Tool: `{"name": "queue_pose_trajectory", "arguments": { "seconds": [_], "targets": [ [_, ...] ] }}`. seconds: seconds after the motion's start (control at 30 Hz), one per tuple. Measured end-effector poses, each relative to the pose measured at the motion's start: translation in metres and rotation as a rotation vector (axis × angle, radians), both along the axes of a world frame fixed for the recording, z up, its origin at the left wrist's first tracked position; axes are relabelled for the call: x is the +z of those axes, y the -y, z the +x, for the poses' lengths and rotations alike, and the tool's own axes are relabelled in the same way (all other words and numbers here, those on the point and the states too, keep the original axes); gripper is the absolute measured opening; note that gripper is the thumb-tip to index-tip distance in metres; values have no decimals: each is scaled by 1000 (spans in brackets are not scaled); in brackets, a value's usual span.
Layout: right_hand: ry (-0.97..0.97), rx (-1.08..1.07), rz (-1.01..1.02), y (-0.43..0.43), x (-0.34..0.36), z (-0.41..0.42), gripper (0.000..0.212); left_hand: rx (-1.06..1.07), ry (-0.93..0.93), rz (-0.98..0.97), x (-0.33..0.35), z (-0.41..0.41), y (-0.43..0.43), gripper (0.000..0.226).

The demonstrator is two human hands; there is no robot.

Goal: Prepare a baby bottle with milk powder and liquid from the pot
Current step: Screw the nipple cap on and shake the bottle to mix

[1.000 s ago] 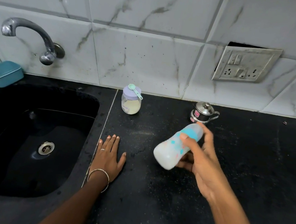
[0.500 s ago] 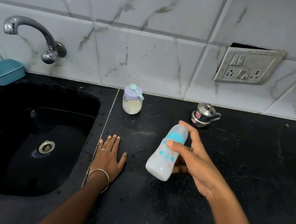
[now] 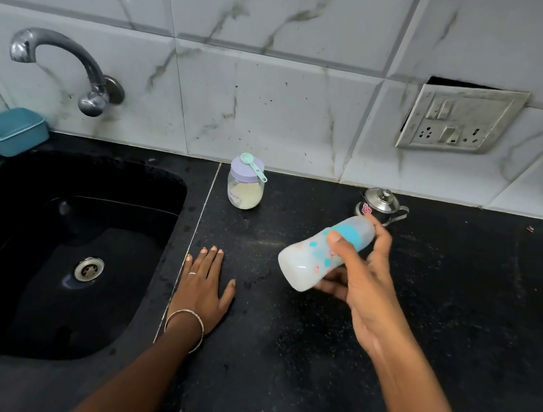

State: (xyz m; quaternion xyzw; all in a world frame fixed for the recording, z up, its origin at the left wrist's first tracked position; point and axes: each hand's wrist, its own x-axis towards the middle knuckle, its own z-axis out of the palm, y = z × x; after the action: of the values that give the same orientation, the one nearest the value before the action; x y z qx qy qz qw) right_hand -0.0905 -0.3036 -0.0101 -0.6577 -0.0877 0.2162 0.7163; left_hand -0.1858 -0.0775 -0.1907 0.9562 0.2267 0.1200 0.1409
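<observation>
My right hand [image 3: 361,283] grips a capped baby bottle [image 3: 311,259] with a teal collar and milky liquid inside. The bottle is tilted above the black counter, cap toward the back right and base toward me. Flat on the counter beside the sink edge lies my left hand [image 3: 202,286], fingers straight. A milk powder jar [image 3: 245,188] with a lilac lid stands near the wall, a green scoop [image 3: 253,166] resting on its lid. Just behind the bottle's cap sits a small lidded steel pot [image 3: 380,204].
A black sink [image 3: 61,247] with a metal drain fills the left side, under a wall tap [image 3: 61,64]. At the sink's back left corner sits a teal tub [image 3: 10,130]. A socket plate [image 3: 461,118] hangs loose on the tiled wall.
The bottle in my right hand has swung from tilted to nearly upright and back to tilted, a shaking motion. My left hand has stayed flat on the counter.
</observation>
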Motion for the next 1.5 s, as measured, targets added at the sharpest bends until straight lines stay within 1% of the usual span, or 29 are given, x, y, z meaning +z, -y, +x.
{"name": "queue_pose_trajectory", "arguments": {
  "seconds": [0.03,0.13,0.17,0.27,0.3,0.33,0.43,0.47,0.5,0.6,0.63,0.67,0.77,0.8,0.9,0.93,0.97,1.07,1.1,1.23,1.3,1.4,1.43,1.5],
  "targets": [
    [14,16,-19,0,0,0,61,2,-5,-2,0,0,0,75],
    [-10,193,-133,2,6,-4,62,4,-20,-10,0,2,-1,68],
    [-11,187,-132,3,6,-4,61,4,-20,-16,0,2,-1,68],
    [-1,-6,-22,0,1,-2,59,4,-20,-22,2,1,0,68],
    [9,-41,-4,-1,0,0,60,2,-21,-22,2,1,1,67],
    [24,-28,-21,-1,0,0,62,2,-15,-23,2,1,1,67],
    [2,194,-132,3,6,-1,66,2,-13,-32,2,1,1,67],
    [-8,218,-140,5,7,-2,67,3,-15,-28,2,1,1,67],
    [-7,189,-126,5,7,-1,67,4,-10,-23,2,1,1,68],
    [9,-11,-9,2,1,2,65,4,-5,-24,2,0,1,69],
    [15,-34,2,2,0,2,64,4,-7,-20,2,0,0,68],
    [19,-11,-17,2,-2,3,65,5,-9,-17,2,1,0,69],
    [-7,186,-120,8,2,-2,66,9,-17,-21,4,1,0,69],
    [-6,191,-125,9,2,-3,66,7,-17,-22,4,0,1,68],
    [-5,21,-35,6,-2,0,66,7,-17,-37,4,0,1,67],
    [5,0,-19,6,-3,1,66,7,-20,-38,5,0,2,67],
    [19,20,-34,6,-3,0,68,6,-19,-37,6,0,1,67],
    [23,210,-151,10,2,-5,71,1,-14,-44,6,0,1,67],
    [23,223,-153,11,2,-5,70,3,-12,-41,6,0,1,68],
    [22,9,-28,10,-7,-2,60,7,-5,-37,5,-1,2,74],
    [30,25,-51,11,-7,-1,62,9,-11,-30,5,-1,1,74],
    [10,187,-132,17,-2,-4,65,9,-17,-32,5,-1,1,70],
    [15,188,-128,18,-2,-4,65,9,-20,-34,5,0,2,68],
    [34,90,-54,17,-5,-4,61,8,-17,-43,6,0,2,67]
  ]
}}
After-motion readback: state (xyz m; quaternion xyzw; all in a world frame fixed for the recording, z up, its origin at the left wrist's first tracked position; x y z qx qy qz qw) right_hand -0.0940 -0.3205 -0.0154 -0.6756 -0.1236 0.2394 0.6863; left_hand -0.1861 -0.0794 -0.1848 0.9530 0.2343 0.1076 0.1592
